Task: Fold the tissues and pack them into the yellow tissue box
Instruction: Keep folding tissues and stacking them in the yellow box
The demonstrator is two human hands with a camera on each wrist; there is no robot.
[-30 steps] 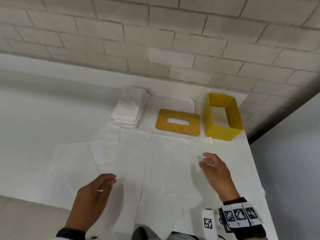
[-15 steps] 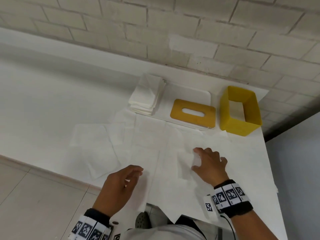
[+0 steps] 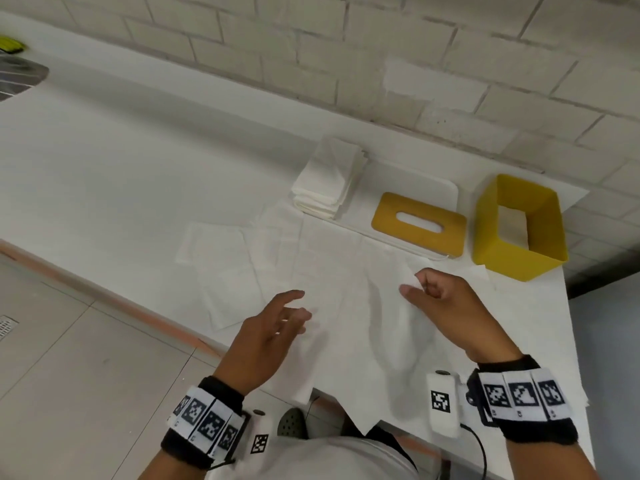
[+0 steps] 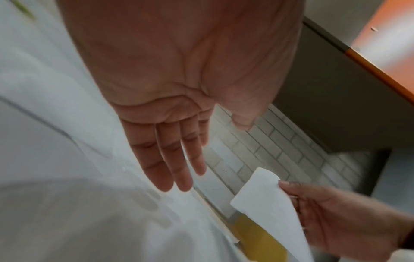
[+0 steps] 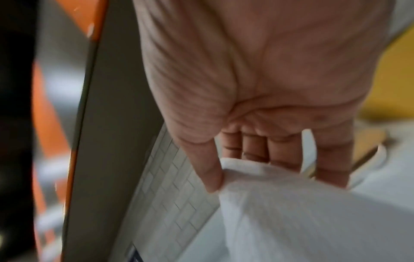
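Head view: right hand (image 3: 446, 306) pinches a corner of the tissue (image 3: 391, 317) spread on the table (image 3: 104, 174); left hand (image 3: 266, 334) hovers, fingers loose; yellow tissue box (image 3: 519, 226) far right.
Left wrist: fingers (image 4: 165, 159) straight, holding nothing.
Right wrist: thumb and fingers (image 5: 212, 170) grip tissue.

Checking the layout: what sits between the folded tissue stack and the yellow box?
In the head view, the yellow slotted lid lies flat on a white tray, between the folded stack and the yellow box.
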